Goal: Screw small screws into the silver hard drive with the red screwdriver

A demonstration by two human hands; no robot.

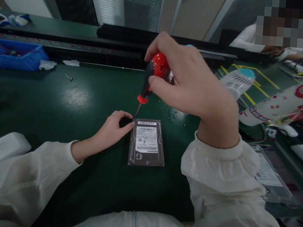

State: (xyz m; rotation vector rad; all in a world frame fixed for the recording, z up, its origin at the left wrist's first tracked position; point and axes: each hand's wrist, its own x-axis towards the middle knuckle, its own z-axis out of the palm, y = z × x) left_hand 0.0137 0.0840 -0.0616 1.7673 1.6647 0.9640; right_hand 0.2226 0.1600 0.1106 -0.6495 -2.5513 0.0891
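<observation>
A silver hard drive with a white label [147,139] lies flat on the green table mat [90,182]. My right hand [183,77] is wrapped round the red and black handle of a screwdriver [146,78], held tilted above the drive. Its thin shaft reaches down to the drive's top left corner, where the tip meets the edge beside my left fingertips. My left hand [115,126] touches that same corner with thumb and index finger, the two slightly apart. Several small screws [173,117] lie on the mat beyond the drive, to the right.
A blue bin [16,59] stands at the back left, near a loose screw [69,77]. A white and blue fan [239,82], a patterned white object [281,99] and a clear case [272,175] are on the right. Another person's arm [248,39] shows at the back right.
</observation>
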